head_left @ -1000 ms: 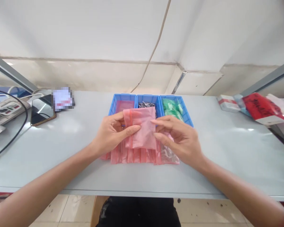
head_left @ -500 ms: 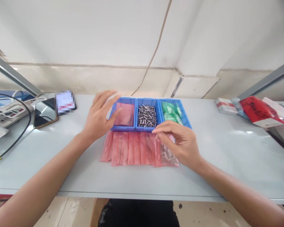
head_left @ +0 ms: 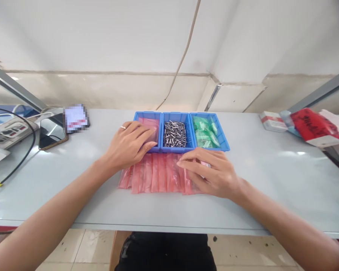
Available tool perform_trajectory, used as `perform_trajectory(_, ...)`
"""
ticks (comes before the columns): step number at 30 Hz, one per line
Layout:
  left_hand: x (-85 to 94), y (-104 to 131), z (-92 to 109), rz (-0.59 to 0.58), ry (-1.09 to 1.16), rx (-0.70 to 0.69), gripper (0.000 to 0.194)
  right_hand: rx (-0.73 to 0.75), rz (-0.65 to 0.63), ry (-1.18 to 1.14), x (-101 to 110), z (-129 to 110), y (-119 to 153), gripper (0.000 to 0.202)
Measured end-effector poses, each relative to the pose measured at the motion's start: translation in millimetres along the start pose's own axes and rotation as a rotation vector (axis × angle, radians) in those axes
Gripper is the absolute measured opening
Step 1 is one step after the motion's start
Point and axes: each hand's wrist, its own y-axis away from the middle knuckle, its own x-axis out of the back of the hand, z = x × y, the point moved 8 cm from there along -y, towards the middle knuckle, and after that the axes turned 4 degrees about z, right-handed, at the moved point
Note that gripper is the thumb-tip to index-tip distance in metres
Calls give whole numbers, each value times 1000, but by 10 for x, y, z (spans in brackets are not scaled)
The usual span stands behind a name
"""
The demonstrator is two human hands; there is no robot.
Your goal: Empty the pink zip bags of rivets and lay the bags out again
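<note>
My left hand (head_left: 131, 146) reaches over the left blue bin (head_left: 147, 114), its fingers spread and resting on the pink bags (head_left: 153, 124) inside. The middle blue bin holds a heap of small metal rivets (head_left: 174, 134). Green bags (head_left: 205, 132) with white pieces fill the right blue bin (head_left: 223, 138). In front of the bins lies a row of overlapping pink plastic bags (head_left: 158, 175). My right hand (head_left: 211, 171) is over the right end of this row, fingers bent and a little apart, covering the last bag. Nothing shows in its fingers.
A phone (head_left: 53, 132), a small device with a lit screen (head_left: 75, 118) and a power strip (head_left: 11, 131) with cables lie at the left. At the right are a white and red box (head_left: 273, 121) and a red package (head_left: 316, 126). The wall stands behind the table.
My left hand has come down onto the bags in the left bin. My right hand has lowered slightly over the row, its fingers shifted a little left. The view has shifted slightly.
</note>
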Motion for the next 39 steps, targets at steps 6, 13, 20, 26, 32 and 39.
perform_trajectory(6, 106, 20, 130, 99, 44, -120, 23, 25, -62, 134, 37, 4, -16, 21)
perform_trajectory(13, 115, 44, 119, 164, 48, -83, 20, -137, -600, 201, -365, 94, 171, 54)
perform_trajectory(20, 221, 36, 225, 247, 95, -134, 17, -355, -723, 195, -414, 249, 217, 45)
perform_trajectory(26, 254, 74, 336, 290, 153, -223, 25, -349, -714, 199, -461, 236, 210, 39)
perform_trajectory(32, 243, 51, 296, 277, 107, -180, 20, -431, -699, 127, -457, 262, 228, 46)
perform_trajectory(39, 333, 70, 397, 363, 112, -231, 22, -515, -439, -125, -325, 245, 134, 24)
